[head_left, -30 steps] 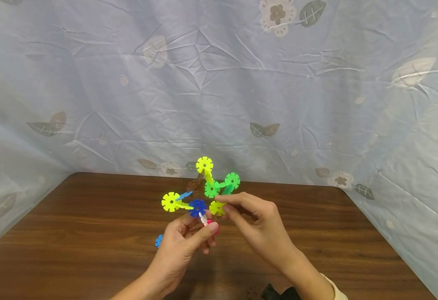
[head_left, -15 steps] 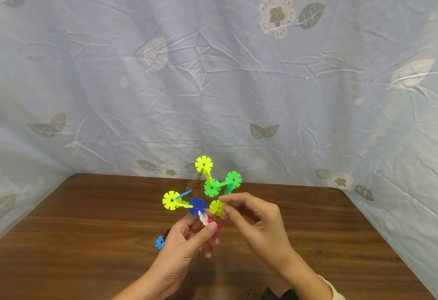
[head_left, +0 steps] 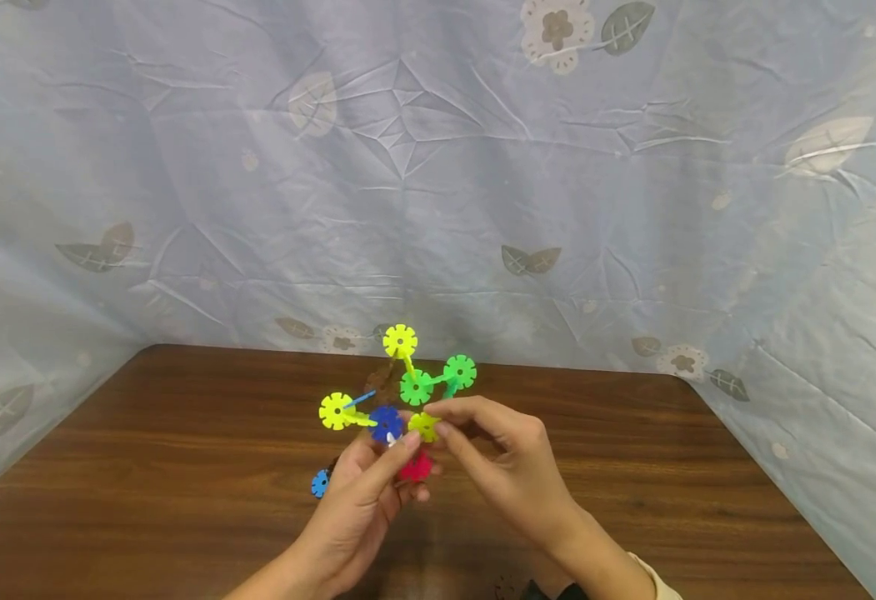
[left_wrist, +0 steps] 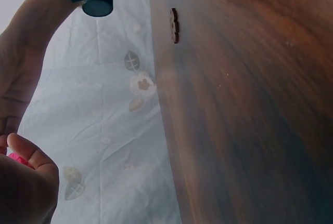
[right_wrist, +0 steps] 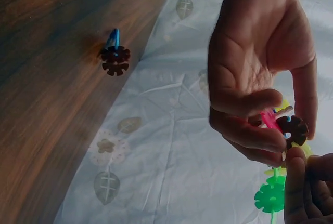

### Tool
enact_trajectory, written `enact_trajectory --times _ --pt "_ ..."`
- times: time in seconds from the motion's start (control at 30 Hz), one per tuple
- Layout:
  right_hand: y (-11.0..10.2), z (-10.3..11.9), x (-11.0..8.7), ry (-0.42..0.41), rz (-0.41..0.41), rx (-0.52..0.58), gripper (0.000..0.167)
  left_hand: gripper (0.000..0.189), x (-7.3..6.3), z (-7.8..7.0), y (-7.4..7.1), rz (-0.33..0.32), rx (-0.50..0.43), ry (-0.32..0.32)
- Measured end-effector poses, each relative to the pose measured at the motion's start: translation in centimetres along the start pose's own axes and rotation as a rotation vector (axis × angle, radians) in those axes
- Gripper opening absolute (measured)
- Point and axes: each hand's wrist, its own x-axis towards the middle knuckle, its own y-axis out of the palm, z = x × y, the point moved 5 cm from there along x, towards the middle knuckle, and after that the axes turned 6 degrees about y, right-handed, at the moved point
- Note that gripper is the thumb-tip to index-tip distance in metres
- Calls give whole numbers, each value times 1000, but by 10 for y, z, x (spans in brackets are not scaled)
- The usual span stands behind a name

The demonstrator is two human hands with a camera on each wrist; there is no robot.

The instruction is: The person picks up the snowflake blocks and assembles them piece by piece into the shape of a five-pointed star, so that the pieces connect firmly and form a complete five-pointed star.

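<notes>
A linked string of plastic snowflake discs is held up over the table between both hands. My left hand (head_left: 366,483) grips it near the pink disc (head_left: 415,468), thumb tip beside the lower yellow disc (head_left: 422,427). Thumb and forefinger of my right hand (head_left: 508,458) pinch that yellow disc from the right. A dark blue disc (head_left: 386,424) sits left of it, a white one mostly hidden by the left thumb. Green discs (head_left: 459,372) and a top yellow disc (head_left: 400,342) rise behind. In the right wrist view a brown disc (right_wrist: 295,129) shows between the hands.
On the wooden table (head_left: 182,533), left of my left hand, lies a light blue disc (head_left: 320,483) joined to brown ones (right_wrist: 115,60). A brown piece (left_wrist: 174,25) lies elsewhere on the tabletop. Patterned cloth (head_left: 438,208) surrounds the back and sides.
Both hands and the disc string have shifted slightly left and down. The left thumb has come up beside the lower yellow disc, and more of the pink disc shows.
</notes>
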Motion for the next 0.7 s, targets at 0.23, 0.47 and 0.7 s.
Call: enact_trajectory --times 0.23,0.47,0.7 --pt "4 0 -2 -32 11 -3 25 14 -1 2 0 -53 -54 28" --pt "1 5 -6 -59 6 -43 27 9 -5 -6 1 -96 -63 83" --pt "-6 -4 -6 33 13 -150 20 5 -6 -36 -4 -143 -21 217"
